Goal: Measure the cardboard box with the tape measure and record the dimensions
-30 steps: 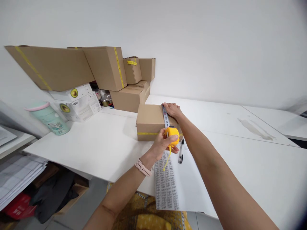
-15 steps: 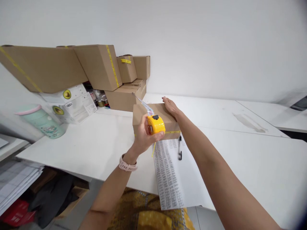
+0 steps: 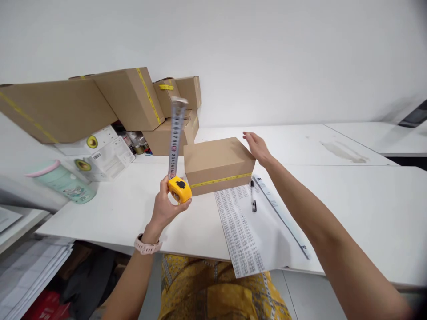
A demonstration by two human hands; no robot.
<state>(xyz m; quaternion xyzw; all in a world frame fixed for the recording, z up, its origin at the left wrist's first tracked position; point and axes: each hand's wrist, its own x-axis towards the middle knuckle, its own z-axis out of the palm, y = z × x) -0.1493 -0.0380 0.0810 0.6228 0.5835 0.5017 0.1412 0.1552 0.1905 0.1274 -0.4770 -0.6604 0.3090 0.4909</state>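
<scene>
My left hand [image 3: 165, 209] grips a yellow tape measure [image 3: 180, 190] by its case, left of a closed cardboard box [image 3: 216, 162]. The tape's blade [image 3: 175, 138] sticks out upward and away from me, its hooked end blurred. A yellow strip runs along the box's front side. My right hand [image 3: 258, 147] is at the box's far right corner, fingers stretched out; whether it touches the box I cannot tell. In front of the box lie a printed sheet [image 3: 240, 235] and a black-and-clear pen [image 3: 253, 195].
Stacked cardboard boxes [image 3: 123, 98] stand at the back left, above white avocado-print boxes [image 3: 106, 155]. A mint tumbler [image 3: 65, 180] with a pink lid is at the left. A strip-like blue-and-white sheet [image 3: 280, 213] lies under my right forearm. A white wall closes off the back.
My left hand has moved left with the tape measure, off from above the box, and the blade now points more upward. My right hand has shifted from the box top to its right corner.
</scene>
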